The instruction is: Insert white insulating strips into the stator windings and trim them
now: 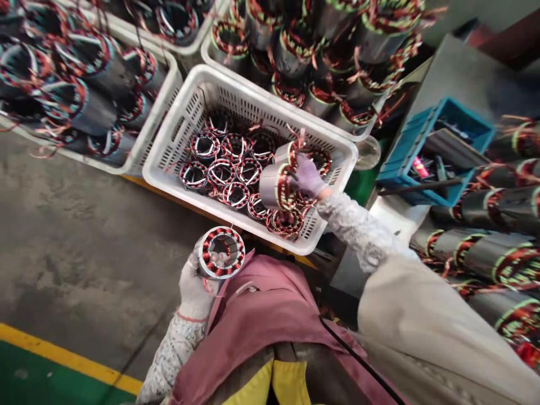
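My left hand (pixel 196 287), in a pale glove, holds a motor stator (pixel 203 260) above the floor, in front of the basket. The stator's round end, ringed with red-brown copper windings, faces up; fingertips show through its bore. My right hand (pixel 309 175), in a purplish glove and slightly blurred, reaches into the white plastic basket (pixel 169 138). It is closed at the wound end of a stator (pixel 270 187) that lies sideways over the others. A second tilted stator (pixel 282 153) is right behind it. Several upright stators (pixel 222 170) stand packed in the basket.
More white baskets heaped with larger stators (pixel 99 107) are at left and behind. On the right, a blue crate (pixel 439 194) with small tools sits beside rows of stators (pixel 481 242) lying on their sides. A yellow line (pixel 63 355) crosses the floor.
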`<state>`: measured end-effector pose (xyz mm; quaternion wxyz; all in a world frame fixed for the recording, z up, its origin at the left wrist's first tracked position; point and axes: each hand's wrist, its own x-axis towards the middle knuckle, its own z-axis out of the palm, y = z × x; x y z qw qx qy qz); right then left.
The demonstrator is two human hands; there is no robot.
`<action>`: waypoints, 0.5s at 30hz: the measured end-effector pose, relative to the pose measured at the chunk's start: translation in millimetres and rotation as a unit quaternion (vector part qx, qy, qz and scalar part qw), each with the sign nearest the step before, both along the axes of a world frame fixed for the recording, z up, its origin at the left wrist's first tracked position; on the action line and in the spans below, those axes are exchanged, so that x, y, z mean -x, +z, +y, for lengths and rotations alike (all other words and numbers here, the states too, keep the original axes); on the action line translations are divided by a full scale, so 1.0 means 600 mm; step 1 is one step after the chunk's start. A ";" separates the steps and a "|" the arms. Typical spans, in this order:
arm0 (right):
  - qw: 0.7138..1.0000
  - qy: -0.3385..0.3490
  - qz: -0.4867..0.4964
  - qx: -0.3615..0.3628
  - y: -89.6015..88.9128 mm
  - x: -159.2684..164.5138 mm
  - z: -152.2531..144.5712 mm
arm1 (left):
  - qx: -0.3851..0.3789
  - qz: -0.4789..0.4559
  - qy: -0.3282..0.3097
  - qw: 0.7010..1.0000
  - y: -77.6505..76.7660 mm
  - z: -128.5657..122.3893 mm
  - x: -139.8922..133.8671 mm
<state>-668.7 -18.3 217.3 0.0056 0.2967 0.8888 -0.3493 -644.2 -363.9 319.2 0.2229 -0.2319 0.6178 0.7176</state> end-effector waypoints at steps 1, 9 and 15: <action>0.999 0.011 -0.032 -0.019 -0.014 0.039 0.013 | 0.014 0.024 -0.010 1.000 0.003 0.000 0.002; 0.981 0.071 -0.150 -0.097 -0.126 0.146 0.029 | 0.151 0.153 -0.249 0.944 0.031 0.058 0.047; 0.985 0.088 -0.129 -0.077 -0.085 0.131 0.034 | 0.482 0.297 -0.662 0.491 -0.040 0.206 0.105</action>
